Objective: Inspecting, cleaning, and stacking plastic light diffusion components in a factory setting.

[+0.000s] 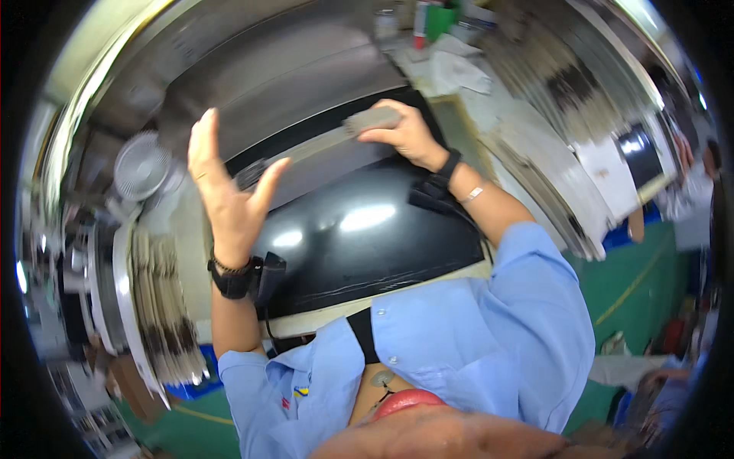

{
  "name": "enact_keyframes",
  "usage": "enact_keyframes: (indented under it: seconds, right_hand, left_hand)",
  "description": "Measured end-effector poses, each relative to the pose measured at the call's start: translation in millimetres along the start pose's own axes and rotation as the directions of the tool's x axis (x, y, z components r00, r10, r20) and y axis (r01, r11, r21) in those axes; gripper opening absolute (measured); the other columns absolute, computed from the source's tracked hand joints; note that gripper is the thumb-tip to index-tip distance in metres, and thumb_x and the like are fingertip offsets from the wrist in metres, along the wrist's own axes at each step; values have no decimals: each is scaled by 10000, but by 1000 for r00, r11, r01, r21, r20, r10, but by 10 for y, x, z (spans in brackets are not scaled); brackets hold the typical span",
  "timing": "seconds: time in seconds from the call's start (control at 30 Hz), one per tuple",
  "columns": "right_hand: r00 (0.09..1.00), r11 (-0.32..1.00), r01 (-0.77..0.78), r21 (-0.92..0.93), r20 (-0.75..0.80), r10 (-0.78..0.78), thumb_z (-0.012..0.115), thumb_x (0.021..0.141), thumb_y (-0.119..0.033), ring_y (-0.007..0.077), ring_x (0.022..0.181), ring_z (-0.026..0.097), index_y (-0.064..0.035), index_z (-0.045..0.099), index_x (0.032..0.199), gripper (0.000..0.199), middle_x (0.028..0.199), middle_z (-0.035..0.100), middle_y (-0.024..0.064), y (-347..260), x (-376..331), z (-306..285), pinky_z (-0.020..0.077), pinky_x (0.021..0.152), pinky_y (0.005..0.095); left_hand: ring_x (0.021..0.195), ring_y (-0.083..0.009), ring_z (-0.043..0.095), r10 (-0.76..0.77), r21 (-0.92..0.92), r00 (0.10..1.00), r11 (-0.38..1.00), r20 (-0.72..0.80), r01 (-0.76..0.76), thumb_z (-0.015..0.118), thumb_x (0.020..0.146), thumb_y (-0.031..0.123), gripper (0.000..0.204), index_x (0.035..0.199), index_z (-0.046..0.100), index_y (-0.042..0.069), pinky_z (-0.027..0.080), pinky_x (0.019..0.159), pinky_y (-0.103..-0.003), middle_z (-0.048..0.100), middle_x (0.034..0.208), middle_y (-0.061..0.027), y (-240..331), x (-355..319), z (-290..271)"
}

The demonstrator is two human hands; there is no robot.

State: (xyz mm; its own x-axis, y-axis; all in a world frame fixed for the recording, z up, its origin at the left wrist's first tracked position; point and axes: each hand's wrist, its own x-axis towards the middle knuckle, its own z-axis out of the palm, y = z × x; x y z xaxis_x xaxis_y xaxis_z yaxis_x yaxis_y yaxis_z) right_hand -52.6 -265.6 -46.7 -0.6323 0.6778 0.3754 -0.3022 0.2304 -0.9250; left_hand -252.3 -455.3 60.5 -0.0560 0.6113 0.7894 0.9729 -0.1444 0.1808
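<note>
Grey bar between both hands, over black sheet, fan alongside.

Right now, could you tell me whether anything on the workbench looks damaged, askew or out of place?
Nothing stands out. The glossy black sheet lies flat on the bench; the right hand grips a long grey strip across it, and the left hand is open at the strip's other end.

Two bare hands were up over the bench: the left hand open with spread fingers, the right hand gripping one long grey bar, each wrist wearing one dark wristband. Beneath them lay one glossy black sheet, with one white desk fan off to the left. I counted two stacks of grey sheets, one left stack and one right stack.
</note>
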Motion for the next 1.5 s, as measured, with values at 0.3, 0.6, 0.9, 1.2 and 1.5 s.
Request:
enact_keyframes:
  seconds: [0.3, 0.6, 0.9, 1.2, 1.5]
  right_hand:
    - [994, 995, 87, 52, 59, -90, 810, 710, -57, 59, 840, 595, -54, 631, 922, 277, 874, 667, -3, 23, -165, 139, 480, 777, 238]
    - [920, 908, 313, -279, -150, -363, 827, 693, -310, 175, 1161, 466, -84, 374, 1361, 838, 1228, 508, 77, -1088, -575, -197, 374, 970, 326]
    - [956, 995, 78, 62, -287, -57, 815, 742, -240, 230, 1272, 396, -25, 149, 1404, 963, 1385, 363, 135, -1071, -2111, 20, 330, 1067, 409]
    - [558, 986, -141, -93, -830, 1, 649, 879, -145, 81, 832, 602, 5, 569, 1115, 291, 980, 645, 34, -1980, -2756, -1176, 487, 682, 214]
    - [469, 769, -632, -93, -837, 284, 653, 866, -348, 160, 621, 643, 74, 598, 1057, 466, 843, 640, 60, -2041, -2859, -1818, 429, 406, 214]
  left_hand:
    - [623, -342, 642, 44, 114, 777, 982, 628, -147, 725, 706, 515, 506, 943, 635, 77, 506, 559, -415, 641, 666, -160, 131, 9, 727]
    - [981, -133, 558, -488, -692, 794, 430, 362, 580, 587, 939, 335, 415, 1162, 579, -15, 452, 852, -274, 604, 1127, -55, 196, 358, 50]
    - [1184, -250, 483, -433, -790, 667, -426, 606, 441, 460, 935, 527, 595, 1329, 442, 81, 358, 1043, -430, 520, 1302, -58, 1429, 503, 852]
    - [1055, -250, 556, 380, -234, 406, -423, 831, 875, 574, 938, 311, 360, 1217, 488, 100, 457, 939, -399, 534, 1195, -45, 2441, 417, 1514]
    - [833, -225, 655, 313, -215, 191, 43, 930, 976, 572, 936, 363, 370, 1039, 550, 8, 544, 732, -301, 618, 987, -111, 2648, 394, 2260]
